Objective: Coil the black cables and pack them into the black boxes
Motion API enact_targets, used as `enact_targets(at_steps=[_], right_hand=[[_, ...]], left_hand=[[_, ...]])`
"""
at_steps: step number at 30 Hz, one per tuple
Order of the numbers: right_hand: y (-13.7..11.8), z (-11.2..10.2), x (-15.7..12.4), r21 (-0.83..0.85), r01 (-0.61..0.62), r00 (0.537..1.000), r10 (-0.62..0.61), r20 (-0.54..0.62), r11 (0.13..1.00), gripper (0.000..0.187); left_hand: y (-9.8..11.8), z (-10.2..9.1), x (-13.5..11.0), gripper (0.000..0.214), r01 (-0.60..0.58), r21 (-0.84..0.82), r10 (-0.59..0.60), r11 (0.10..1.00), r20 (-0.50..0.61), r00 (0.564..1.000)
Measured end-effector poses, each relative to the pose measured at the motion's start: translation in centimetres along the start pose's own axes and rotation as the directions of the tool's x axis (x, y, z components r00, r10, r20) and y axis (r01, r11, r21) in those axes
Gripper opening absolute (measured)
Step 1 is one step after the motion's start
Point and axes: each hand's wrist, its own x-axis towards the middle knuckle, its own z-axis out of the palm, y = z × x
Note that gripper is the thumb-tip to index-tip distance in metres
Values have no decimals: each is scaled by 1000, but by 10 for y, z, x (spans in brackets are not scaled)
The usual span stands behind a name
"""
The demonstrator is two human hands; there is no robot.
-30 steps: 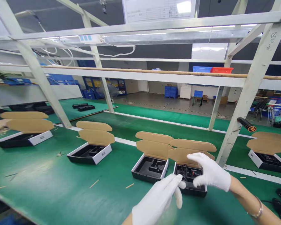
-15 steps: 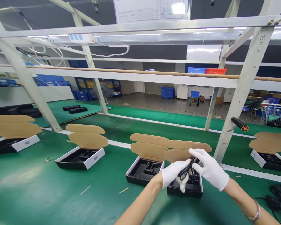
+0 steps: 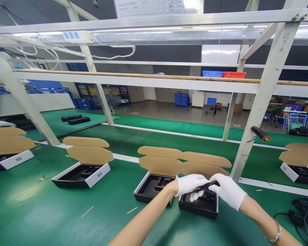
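Note:
A bundled black cable (image 3: 204,187) is held between my two white-gloved hands, stretched roughly level. My left hand (image 3: 192,185) is closed on its left part, with the fingers curled beneath. At the other end my right hand (image 3: 227,190) pinches the bundle. Directly below them lies an open box (image 3: 199,209) with a black insert, its brown cardboard lid raised behind; my hands hide part of the inside. Touching it on the left is another open box (image 3: 154,186) with a moulded black insert.
More open boxes stand at left (image 3: 82,176), at far left (image 3: 11,159) and at right (image 3: 299,171). Black corded devices (image 3: 304,213) lie at the right front. A metal post (image 3: 256,112) with a black handle (image 3: 261,134) rises behind my right hand. Thin strips litter the green table (image 3: 66,218).
The cable bundle has turned from hanging loops to a flatter, level position between my hands. My left fingers have drawn up under it. The view has shifted slightly.

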Motion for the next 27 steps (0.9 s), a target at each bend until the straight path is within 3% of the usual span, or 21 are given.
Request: enact_targets(at_steps=[3,7,10,13,16,18,21,23,27], right_hand=[[14,37,1,-102,-112,991,118,62,989,24],[21,69,6,-403,-14,976,101,195,915,33],[18,70,13,-455,34,962,95,256,890,29],[13,56,13,-463,63,950,90,301,884,28],[13,49,5,-388,95,980,-18,196,917,36],[15,59,-1,-318,128,991,-110,73,939,44],[23,96,-6,-333,146,989,-139,45,932,72],[34,124,-9,-401,143,989,-140,36,905,86],[77,155,-31,-504,151,957,-253,-140,851,70]], left_hand=[[-19,-4,8,38,26,231,-28,973,5,1000],[-48,0,12,40,-65,499,50,864,44,998],[-62,7,5,42,-223,639,191,736,121,974],[-75,10,-5,44,-323,725,298,608,169,940],[-96,12,-7,53,-338,798,349,499,172,921],[-113,12,-2,56,-329,840,372,432,167,913],[-128,15,8,55,-329,877,408,349,174,896],[-128,18,9,52,-348,883,437,316,190,879],[-114,7,-13,60,-312,918,543,244,137,828]])
